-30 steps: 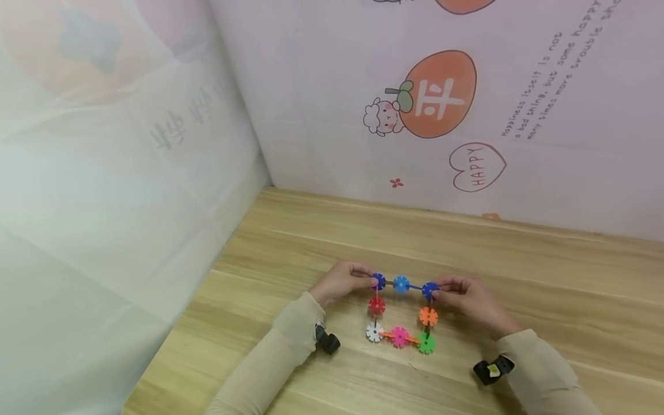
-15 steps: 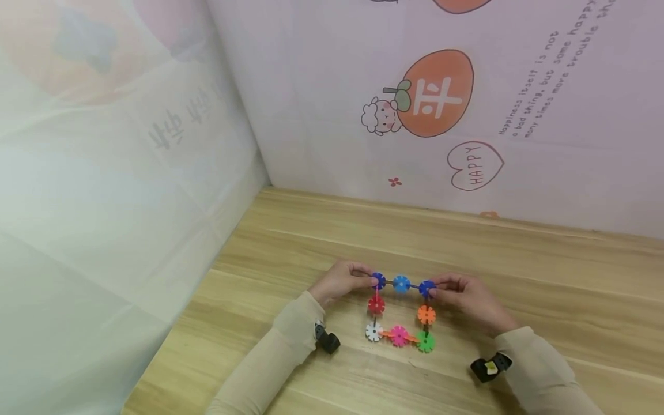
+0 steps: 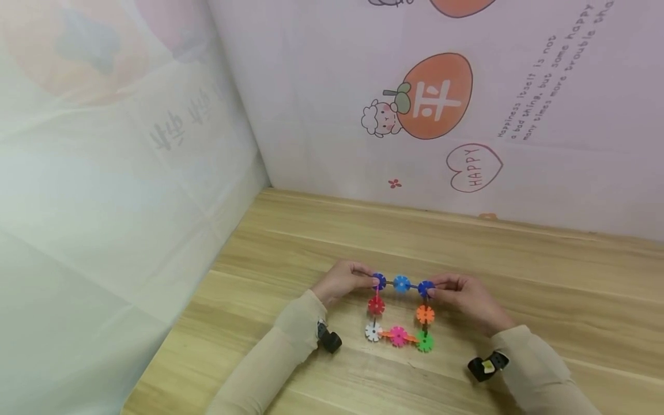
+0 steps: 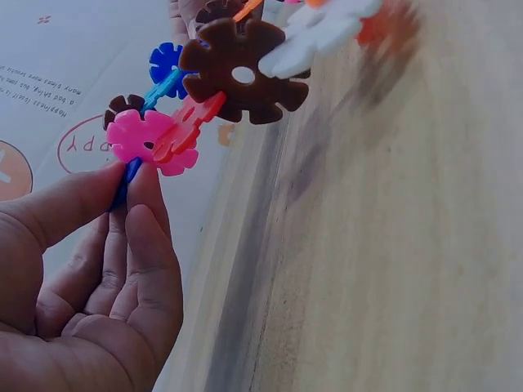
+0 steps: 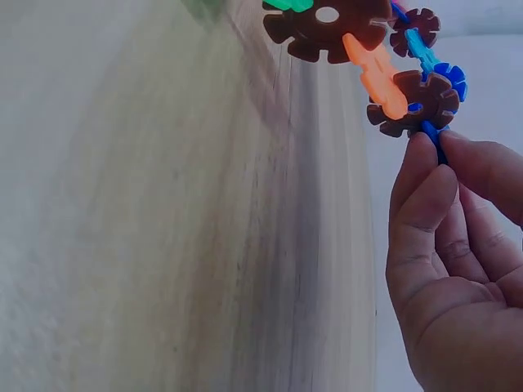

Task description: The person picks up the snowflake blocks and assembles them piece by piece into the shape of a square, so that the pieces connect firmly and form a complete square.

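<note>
A closed, roughly square frame of notched plastic snowflake discs hangs between my hands in the head view. My left hand (image 3: 342, 281) pinches the dark blue disc (image 3: 381, 282) at its far left corner between thumb and forefinger. At the far right corner, my right hand (image 3: 469, 297) pinches another dark blue disc (image 3: 425, 289) the same way. A light blue disc (image 3: 402, 283) sits between them. Red (image 3: 376, 305) and white discs (image 3: 373, 332) run down the left, orange (image 3: 425, 314) and green discs (image 3: 425, 342) down the right, with a pink disc (image 3: 398, 336) along the near side. Edge-on discs, such as a brown disc (image 4: 270, 94), link these.
The wooden tabletop (image 3: 311, 230) lies beneath, and the frame's shadows fall on it in both wrist views. A printed cloth wall (image 3: 321, 115) rises at the table's back edge, and a pale cloth (image 3: 104, 230) hangs along the left. Black wrist cameras (image 3: 329, 341) sit on both sleeves.
My right hand has shifted slightly left with its corner of the disc frame, narrowing it a little. The left hand stays almost where it was, and both grips are unchanged.
</note>
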`<control>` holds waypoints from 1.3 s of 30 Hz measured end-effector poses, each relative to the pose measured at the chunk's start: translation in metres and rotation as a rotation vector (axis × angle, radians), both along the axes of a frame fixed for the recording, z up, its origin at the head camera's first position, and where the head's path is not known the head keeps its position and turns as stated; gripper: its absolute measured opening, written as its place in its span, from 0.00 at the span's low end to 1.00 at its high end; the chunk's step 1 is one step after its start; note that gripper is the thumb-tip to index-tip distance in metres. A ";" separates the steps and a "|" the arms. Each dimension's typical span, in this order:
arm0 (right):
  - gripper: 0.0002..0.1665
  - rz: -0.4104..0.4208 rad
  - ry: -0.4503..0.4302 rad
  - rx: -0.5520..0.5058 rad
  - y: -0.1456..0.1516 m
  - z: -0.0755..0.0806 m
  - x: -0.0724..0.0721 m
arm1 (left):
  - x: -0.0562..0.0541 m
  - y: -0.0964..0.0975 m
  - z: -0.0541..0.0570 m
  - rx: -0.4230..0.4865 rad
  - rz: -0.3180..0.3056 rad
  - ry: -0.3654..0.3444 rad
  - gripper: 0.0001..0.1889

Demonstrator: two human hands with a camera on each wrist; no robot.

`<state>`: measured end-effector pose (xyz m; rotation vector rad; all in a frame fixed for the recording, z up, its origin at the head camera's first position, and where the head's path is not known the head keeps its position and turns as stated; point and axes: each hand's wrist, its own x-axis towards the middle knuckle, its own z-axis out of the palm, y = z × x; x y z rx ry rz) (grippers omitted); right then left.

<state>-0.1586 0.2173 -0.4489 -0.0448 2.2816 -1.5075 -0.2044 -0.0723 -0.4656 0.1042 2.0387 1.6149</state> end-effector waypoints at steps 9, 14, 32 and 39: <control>0.25 -0.001 0.027 0.029 0.006 -0.008 -0.014 | -0.021 0.012 -0.006 -0.023 -0.007 -0.038 0.10; 0.26 -0.029 0.009 0.020 0.007 -0.015 -0.022 | -0.034 0.019 -0.007 -0.050 0.000 -0.042 0.10; 0.31 0.025 0.032 0.108 0.005 -0.013 -0.023 | -0.036 0.012 0.001 -0.143 -0.058 0.006 0.14; 0.37 0.030 0.161 0.224 0.014 0.001 -0.007 | -0.028 -0.005 0.015 -0.298 -0.098 0.251 0.25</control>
